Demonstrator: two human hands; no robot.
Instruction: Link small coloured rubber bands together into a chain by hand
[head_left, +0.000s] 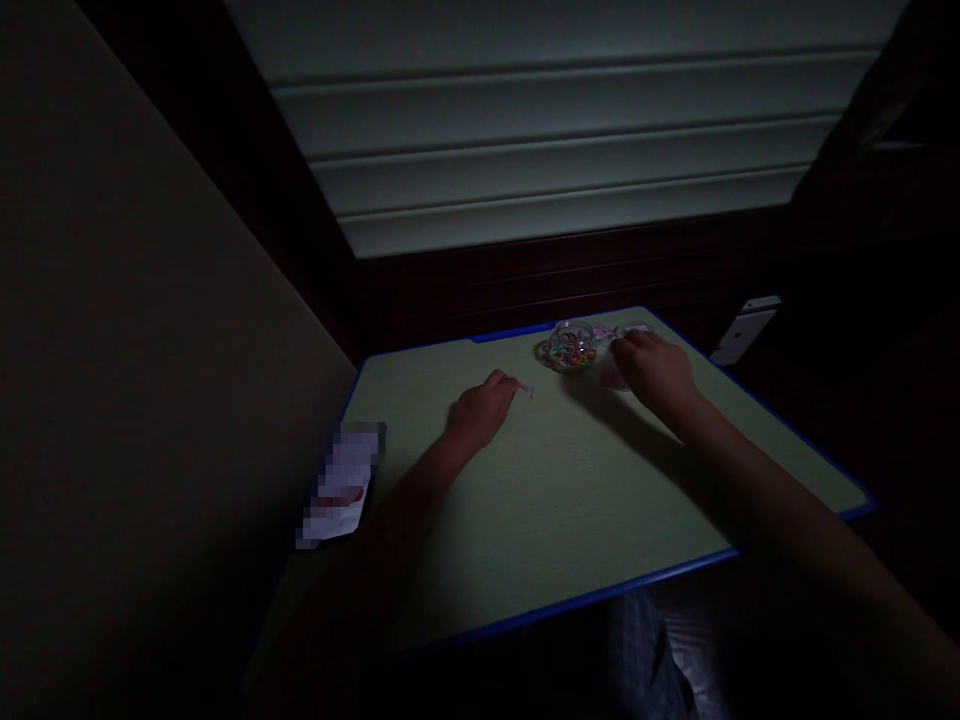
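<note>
My left hand point(484, 408) is closed above the left middle of the table, its fingertips pinching a small, thin pinkish piece point(526, 388) that sticks out to the right. Farther right, my right hand point(656, 368) has its fingers bent down and together over a pink item point(615, 372) near the back right corner. Its fingertips are partly hidden, so what lies between them does not show. Between the hands, toward the back edge, stands a clear round jar point(572, 347) with many small multicoloured pieces in it. Behind my right hand, a clear round lid or dish point(634, 328) is partly covered.
The pale table point(525, 530) has a blue rim. A phone point(345, 485) with a lit, blurred screen lies at its left edge. A wall rises close on the left, and a pale slatted blind point(555, 150) hangs behind. A white box point(746, 330) stands beyond the right edge.
</note>
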